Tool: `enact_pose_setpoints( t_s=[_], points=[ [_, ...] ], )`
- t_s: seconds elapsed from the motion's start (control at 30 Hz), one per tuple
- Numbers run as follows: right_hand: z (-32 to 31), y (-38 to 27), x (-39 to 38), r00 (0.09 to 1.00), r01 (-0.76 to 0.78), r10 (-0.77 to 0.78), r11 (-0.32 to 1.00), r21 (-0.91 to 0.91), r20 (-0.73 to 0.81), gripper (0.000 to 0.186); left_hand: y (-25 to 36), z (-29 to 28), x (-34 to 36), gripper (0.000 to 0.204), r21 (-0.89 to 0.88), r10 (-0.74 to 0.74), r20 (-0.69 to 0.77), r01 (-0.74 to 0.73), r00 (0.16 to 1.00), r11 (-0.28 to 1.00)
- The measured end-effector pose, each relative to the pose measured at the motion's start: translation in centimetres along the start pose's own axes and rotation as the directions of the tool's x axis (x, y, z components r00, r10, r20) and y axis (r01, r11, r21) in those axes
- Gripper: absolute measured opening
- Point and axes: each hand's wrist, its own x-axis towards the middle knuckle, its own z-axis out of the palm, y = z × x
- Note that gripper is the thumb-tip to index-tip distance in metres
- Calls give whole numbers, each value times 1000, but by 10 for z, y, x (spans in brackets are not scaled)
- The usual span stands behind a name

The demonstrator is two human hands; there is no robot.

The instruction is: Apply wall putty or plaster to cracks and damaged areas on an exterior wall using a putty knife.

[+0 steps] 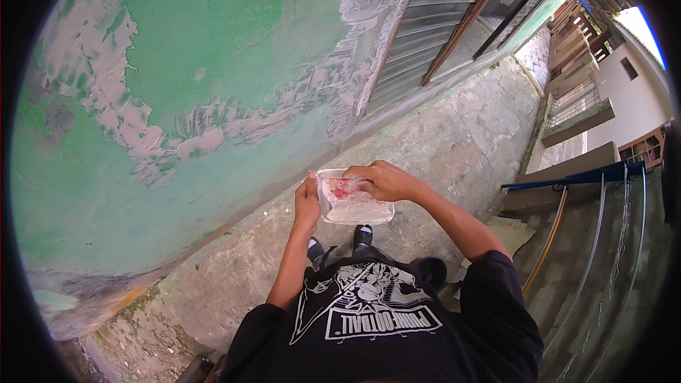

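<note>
A shallow white rectangular tray [358, 214] is held in front of my body, at waist height. Pale putty-like paste [355, 207] covers much of its inside, with a pinkish-red patch [340, 193] near the middle. My left hand [307, 202] grips the tray's left side, fingers behind the rim and thumb near the top corner. Over the tray's upper right part, my right hand [379, 180] is closed with its fingers pointing down into the paste. Pale smears show on those fingers. Whatever they pinch is hidden.
A green wall [234, 50] with rough pale patches [206, 128] rises at the left and ahead. Louvred windows [440, 21] follow it. Concrete ground [454, 135] lies below. At right are a blue bar [567, 176] and lines; a dark round container [430, 269] stands by my feet.
</note>
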Motion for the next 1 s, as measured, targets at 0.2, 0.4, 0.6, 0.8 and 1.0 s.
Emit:
enact_pose_setpoints(
  t_s=[0.2, 0.4, 0.6, 0.8, 1.0],
  points=[
    [-9, -2, 4, 998, -16, 13, 998, 52, 59, 34, 1, 1, 0, 44, -7, -30, 21, 30, 999, 1000],
    [-5, 11, 7, 998, 26, -30, 997, 78, 52, 35, -7, -4, 3, 45, -3, -35, 29, 36, 999, 999],
    [-20, 2, 17, 999, 36, -34, 985, 169, -13, 34, -25, -28, 20, 46, 45, -5, -16, 6, 1000, 999],
    [-19, 18, 25, 924, 144, 83, 828, 541, -373, 27, -5, -46, 16, 47, -127, -5, -70, -4, 998, 992],
    [-4, 13, 28, 831, 278, 374, 360, 891, -411, 26, 9, -53, 6, 48, -181, 43, -144, -69, 989, 981]
  ],
)
